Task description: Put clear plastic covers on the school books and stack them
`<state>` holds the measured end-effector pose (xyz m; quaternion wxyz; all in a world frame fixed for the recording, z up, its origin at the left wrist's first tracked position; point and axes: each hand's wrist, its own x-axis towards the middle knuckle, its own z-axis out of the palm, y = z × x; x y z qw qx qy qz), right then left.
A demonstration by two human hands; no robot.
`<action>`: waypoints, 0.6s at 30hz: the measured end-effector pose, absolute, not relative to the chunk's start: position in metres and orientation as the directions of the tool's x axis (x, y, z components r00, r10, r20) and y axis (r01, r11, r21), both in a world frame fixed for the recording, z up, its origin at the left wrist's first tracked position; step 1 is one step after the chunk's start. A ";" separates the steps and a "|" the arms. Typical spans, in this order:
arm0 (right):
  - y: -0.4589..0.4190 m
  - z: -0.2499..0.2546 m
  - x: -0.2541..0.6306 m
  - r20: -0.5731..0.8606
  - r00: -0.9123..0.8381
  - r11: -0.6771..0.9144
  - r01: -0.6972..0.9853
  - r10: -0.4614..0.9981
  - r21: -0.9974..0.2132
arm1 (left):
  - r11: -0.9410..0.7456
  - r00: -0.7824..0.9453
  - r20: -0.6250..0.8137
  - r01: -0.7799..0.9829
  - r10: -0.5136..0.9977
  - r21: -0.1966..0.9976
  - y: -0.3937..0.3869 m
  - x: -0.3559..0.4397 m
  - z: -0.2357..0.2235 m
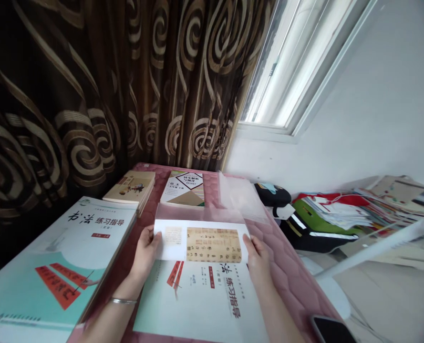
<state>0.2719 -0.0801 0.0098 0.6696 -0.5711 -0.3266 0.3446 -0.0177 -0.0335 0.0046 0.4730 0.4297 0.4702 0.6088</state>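
Observation:
A white and teal calligraphy workbook (204, 300) lies on the pink quilted table top (290, 271) in front of me. Its far end is folded over, showing a tan printed panel (213, 244), and a clear plastic cover (201, 212) spreads beyond it. My left hand (145, 252) grips the folded part's left edge, fingers curled around it. At the right edge, my right hand (258, 259) holds the same folded part. A bracelet sits on my left wrist.
A matching workbook stack (61, 267) lies at the left. Two more books (131, 188) (185, 188) rest at the far end by the brown swirl curtain (90, 85). A dark phone (331, 329) lies near right. Piled papers and bags (336, 214) fill the right side.

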 end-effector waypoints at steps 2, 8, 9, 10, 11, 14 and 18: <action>-0.080 0.010 0.272 0.052 0.557 0.100 -0.057 0.829 -0.993 | -0.109 -0.184 0.077 -0.172 0.980 0.979 -0.034 -0.017 0.006; -0.079 0.008 0.273 0.060 0.555 0.061 0.018 0.830 -0.998 | -0.070 -0.176 0.038 -0.183 0.984 0.981 -0.038 -0.017 0.012; -0.079 0.008 0.273 0.053 0.556 0.056 0.013 0.830 -0.998 | -0.071 -0.173 0.039 -0.186 0.984 0.980 -0.038 -0.017 0.011; -0.080 0.008 0.272 0.044 0.557 0.053 -0.001 0.829 -0.999 | -0.077 -0.174 0.044 -0.187 0.984 0.979 -0.037 -0.017 0.010; -0.081 0.009 0.272 0.036 0.558 0.056 -0.019 0.829 -0.998 | -0.086 -0.180 0.052 -0.184 0.982 0.979 -0.036 -0.017 0.008; -0.082 0.010 0.271 0.028 0.554 0.081 -0.072 0.832 -0.994 | -0.108 -0.205 0.073 -0.169 0.976 0.980 -0.033 -0.017 0.003; -0.081 0.008 0.271 0.074 0.540 0.111 -0.036 0.838 -0.993 | -0.118 -0.212 0.085 -0.151 0.974 0.981 -0.035 -0.017 0.005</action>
